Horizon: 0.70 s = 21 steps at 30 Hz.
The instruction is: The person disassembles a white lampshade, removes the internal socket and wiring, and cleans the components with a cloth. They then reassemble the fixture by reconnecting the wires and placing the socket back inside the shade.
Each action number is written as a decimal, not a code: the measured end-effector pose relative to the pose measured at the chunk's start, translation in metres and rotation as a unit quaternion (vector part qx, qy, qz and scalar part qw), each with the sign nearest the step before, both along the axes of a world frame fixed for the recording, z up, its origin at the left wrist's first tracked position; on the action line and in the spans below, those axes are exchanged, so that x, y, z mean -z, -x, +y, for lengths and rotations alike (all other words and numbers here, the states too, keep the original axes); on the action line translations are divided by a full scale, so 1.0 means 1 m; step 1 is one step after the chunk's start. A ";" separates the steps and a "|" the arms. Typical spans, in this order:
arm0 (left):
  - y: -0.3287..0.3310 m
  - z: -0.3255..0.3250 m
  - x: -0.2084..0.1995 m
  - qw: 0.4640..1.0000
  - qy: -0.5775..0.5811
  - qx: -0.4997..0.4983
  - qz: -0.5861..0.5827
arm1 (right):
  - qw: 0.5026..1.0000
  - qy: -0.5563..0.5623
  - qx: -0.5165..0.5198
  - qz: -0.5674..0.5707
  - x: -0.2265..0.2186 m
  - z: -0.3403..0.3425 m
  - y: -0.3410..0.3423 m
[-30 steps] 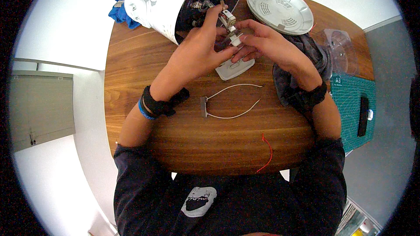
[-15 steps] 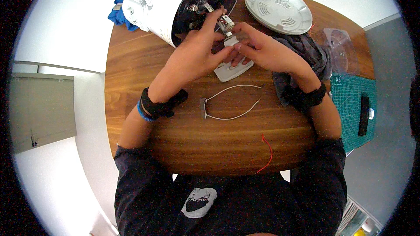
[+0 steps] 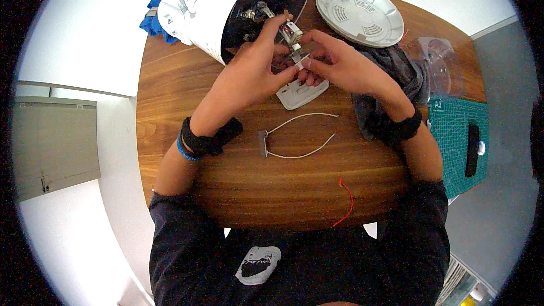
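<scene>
A white housing (image 3: 195,8) with a dark hollow inside lies on its side, its opening toward me. At that opening sits an assembly of metal brackets and a whitish block (image 3: 293,32). My left hand (image 3: 249,71) is closed around the assembly, index finger along its upper part and thumb reaching to its lower end. Opposite it, my right hand (image 3: 348,67) pinches a small pale piece (image 3: 302,62) at that lower end, close to my left thumb. Several fingertips are hidden behind the parts. Just below lies a flat white plastic plate (image 3: 303,97), partly covered by my right fingers.
A grey strip with two pale wires (image 3: 263,143) and a red wire (image 3: 351,199) lie nearer me. A round white cover (image 3: 362,16) stands at the back right, near a dark cloth (image 3: 367,114), clear plastic packaging (image 3: 445,65) and a green cutting mat (image 3: 453,158). Blue cloth (image 3: 157,25) is behind left.
The small pale piece between my fingers has tilted and shows less of its face. Both hands stay almost in place; my right fingers have shifted slightly.
</scene>
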<state>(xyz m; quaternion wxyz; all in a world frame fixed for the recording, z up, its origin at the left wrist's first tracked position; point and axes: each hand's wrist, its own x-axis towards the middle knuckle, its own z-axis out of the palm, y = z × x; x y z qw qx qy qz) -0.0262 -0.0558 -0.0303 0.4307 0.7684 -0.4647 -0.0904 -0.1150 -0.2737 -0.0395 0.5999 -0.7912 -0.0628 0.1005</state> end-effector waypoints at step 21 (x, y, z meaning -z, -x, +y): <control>0.004 0.005 -0.007 0.999 -0.034 -0.006 0.012 | 0.990 -0.114 0.021 0.084 -0.002 0.005 0.002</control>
